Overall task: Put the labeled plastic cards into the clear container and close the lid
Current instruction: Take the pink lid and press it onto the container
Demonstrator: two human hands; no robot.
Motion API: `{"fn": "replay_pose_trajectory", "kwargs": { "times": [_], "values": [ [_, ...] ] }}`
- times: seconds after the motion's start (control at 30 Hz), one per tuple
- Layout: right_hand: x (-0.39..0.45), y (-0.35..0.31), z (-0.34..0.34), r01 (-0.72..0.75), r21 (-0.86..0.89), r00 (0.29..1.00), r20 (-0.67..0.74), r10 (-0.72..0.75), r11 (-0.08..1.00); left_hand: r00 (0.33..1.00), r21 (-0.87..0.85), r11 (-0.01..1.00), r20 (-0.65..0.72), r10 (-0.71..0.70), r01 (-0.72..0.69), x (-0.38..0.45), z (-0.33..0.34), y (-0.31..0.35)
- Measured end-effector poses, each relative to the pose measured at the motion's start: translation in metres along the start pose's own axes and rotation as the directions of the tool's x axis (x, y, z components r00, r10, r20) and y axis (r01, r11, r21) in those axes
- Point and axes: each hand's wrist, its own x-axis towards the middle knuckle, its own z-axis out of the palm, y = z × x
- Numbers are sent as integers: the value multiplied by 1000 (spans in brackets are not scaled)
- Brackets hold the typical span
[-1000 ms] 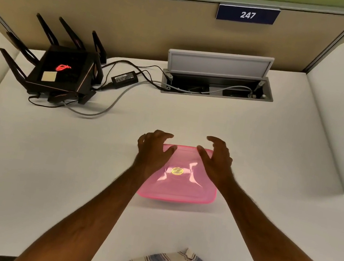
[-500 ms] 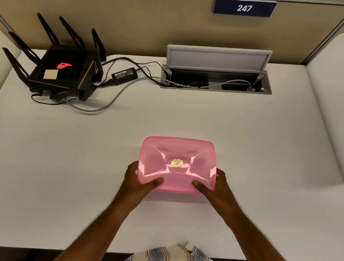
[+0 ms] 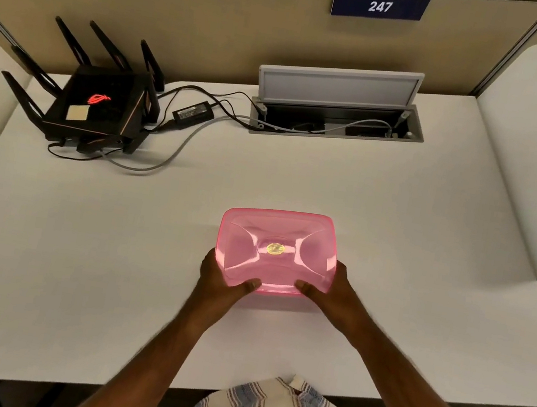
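A container with a translucent pink lid sits near the middle of the white desk; a small round yellow sticker marks the lid's centre. My left hand grips its near left corner, thumb on top of the lid. My right hand grips the near right corner the same way. The lid covers the container, and its near edge looks raised off the desk. No labeled cards show; whatever is inside is hidden by the pink lid.
A black router with several antennas stands at the back left, with a power brick and cables beside it. An open cable hatch is set in the desk's back edge. A partition with a "247" sign rises behind.
My hands moved from the lid's far side, palms on top, to its near corners. The container has come slightly up and toward me compared with a second ago.
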Motion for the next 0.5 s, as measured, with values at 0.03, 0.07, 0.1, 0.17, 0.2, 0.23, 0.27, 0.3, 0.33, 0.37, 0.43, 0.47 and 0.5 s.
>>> {"fn": "replay_pose_trajectory", "kwargs": {
  "times": [0.03,0.07,0.1,0.17,0.2,0.23,0.27,0.3,0.33,0.37,0.43,0.47,0.5],
  "values": [
    [1,-1,-2,11,-9,1000,16,-11,1000,1000,-3,1000,17,4,-4,2,-2,0],
    [2,-2,-4,16,-14,999,30,-15,1000,999,-4,1000,36,6,-6,3,-4,1],
    [2,-6,-7,11,-8,999,36,-10,1000,999,3,1000,50,8,-9,6,-7,2],
    [6,-16,-11,-10,18,1000,-5,10,1000,999,3,999,20,-45,45,11,-12,7],
    [11,-21,-12,-16,33,999,-46,17,999,994,-13,995,-23,-104,104,15,-14,10],
    [17,-27,-12,-16,31,995,-93,19,999,986,-32,988,-68,-151,149,21,-16,14],
    [24,-32,-12,-13,12,990,-142,15,1000,980,-51,985,-107,-169,164,28,-16,18],
    [31,-35,-12,-8,-8,983,-182,6,1000,976,-65,984,-137,-171,163,36,-15,21],
    [38,-38,-10,2,-15,978,-208,-5,1000,975,-81,985,-148,-164,153,44,-14,24],
    [43,-40,-8,15,-16,975,-222,-18,1000,979,-91,987,-145,-145,133,49,-11,27],
    [50,-39,-3,36,-41,971,-235,-45,999,986,-87,991,-128,-112,101,56,-7,29],
    [53,-38,-1,43,-66,969,-240,-57,997,987,-77,993,-123,-101,92,58,-5,28],
    [54,-37,0,44,-90,968,-243,-65,995,988,-68,993,-119,-99,91,58,-4,27]
  ]
}}
